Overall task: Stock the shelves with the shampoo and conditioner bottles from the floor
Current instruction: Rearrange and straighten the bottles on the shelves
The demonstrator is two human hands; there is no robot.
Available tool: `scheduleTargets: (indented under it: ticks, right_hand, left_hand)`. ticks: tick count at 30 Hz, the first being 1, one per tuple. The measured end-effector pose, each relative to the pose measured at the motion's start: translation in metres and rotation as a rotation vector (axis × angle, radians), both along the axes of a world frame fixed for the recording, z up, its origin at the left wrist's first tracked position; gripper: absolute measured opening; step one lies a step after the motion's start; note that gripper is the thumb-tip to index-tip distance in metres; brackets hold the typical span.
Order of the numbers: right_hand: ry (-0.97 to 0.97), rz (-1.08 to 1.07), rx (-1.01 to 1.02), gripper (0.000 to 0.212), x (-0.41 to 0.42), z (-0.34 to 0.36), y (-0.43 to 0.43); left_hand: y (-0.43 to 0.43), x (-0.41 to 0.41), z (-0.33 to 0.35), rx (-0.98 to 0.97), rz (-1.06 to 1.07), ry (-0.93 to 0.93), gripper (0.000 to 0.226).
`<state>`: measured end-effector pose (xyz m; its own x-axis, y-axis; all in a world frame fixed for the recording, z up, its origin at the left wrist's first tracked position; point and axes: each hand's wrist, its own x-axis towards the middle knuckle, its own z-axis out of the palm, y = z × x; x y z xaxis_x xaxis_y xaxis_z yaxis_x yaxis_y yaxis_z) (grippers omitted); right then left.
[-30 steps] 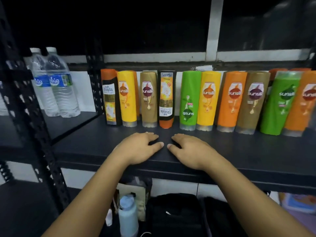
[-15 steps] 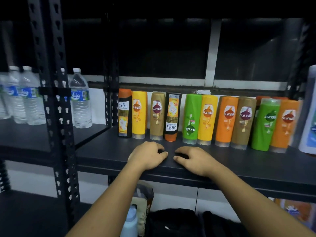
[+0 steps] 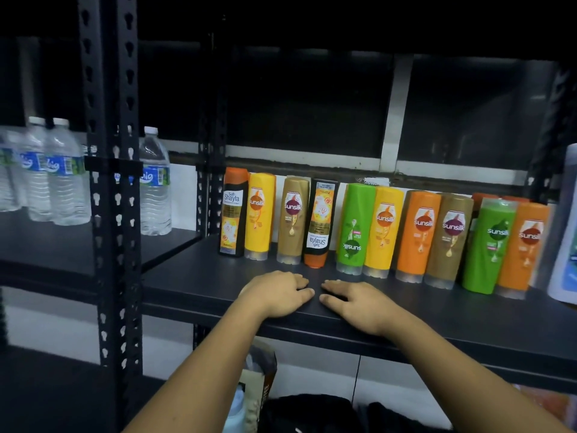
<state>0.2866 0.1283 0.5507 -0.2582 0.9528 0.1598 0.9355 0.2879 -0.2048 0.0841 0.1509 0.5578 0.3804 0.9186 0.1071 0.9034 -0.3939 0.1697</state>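
Note:
A row of several shampoo and conditioner bottles stands along the back of the black shelf (image 3: 468, 320): a black Safi Shayla bottle (image 3: 232, 214), yellow (image 3: 259, 217), brown (image 3: 293, 221), an upside-down Shayla bottle (image 3: 320, 223), green (image 3: 354, 229), yellow (image 3: 383, 232), orange (image 3: 416, 237), brown (image 3: 449, 242), green (image 3: 490, 248) and orange (image 3: 524, 251). My left hand (image 3: 278, 293) and my right hand (image 3: 356, 303) rest palm down on the shelf's front part, side by side, fingertips close together. Neither hand holds anything.
Water bottles (image 3: 59, 176) stand on the neighbouring shelf at left, behind a perforated black upright (image 3: 115, 214). A large pale bottle (image 3: 565, 245) is at the right edge. Below the shelf are a black bag (image 3: 312, 414), a paper bag (image 3: 262, 379) and a small bottle (image 3: 235, 414).
The view has pulled back and shifted, showing more of the rack and the left shelf. Both hands stay flat on the shelf in the same place.

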Motion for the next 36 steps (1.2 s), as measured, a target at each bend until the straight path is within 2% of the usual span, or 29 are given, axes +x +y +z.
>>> scheduleTargets:
  ticks: [5,10,15,19,22,25,27,31,36]
  right_hand:
    - [-0.027,0.055,0.029,0.056,0.0,-0.002,0.004]
    - [0.011,0.101,0.036,0.054,-0.001,0.005,0.012]
    - [0.245,0.17,0.067,0.053,-0.047,0.016,0.032]
    - [0.508,0.167,0.047,0.061,-0.104,0.022,0.062]
    - [0.667,0.121,0.061,0.051,-0.139,0.02,0.089]
    - [0.72,0.003,0.097,0.053,-0.162,0.014,0.115]
    - [0.727,-0.056,0.112,0.056,-0.172,0.013,0.129]
    - [0.758,-0.098,0.164,0.064,-0.183,0.014,0.143]
    - [0.697,-0.145,0.215,0.055,-0.185,0.011,0.141]
  left_hand:
    - [-0.001,-0.001,-0.003,0.055,0.034,-0.035,0.054]
    - [-0.001,-0.018,-0.004,0.148,0.079,-0.222,0.042]
    - [0.02,-0.074,0.014,0.159,0.14,-0.401,0.031]
    - [0.053,-0.112,0.022,0.215,0.3,-0.493,0.024]
    - [0.078,-0.126,0.023,0.257,0.386,-0.646,0.034]
    - [0.099,-0.131,0.022,0.203,0.318,-0.831,0.06]
    - [0.111,-0.133,0.022,0.123,0.259,-0.911,0.068]
    - [0.129,-0.134,0.022,0.157,0.256,-0.881,0.056]
    - [0.127,-0.132,0.021,0.181,0.279,-0.824,0.047]
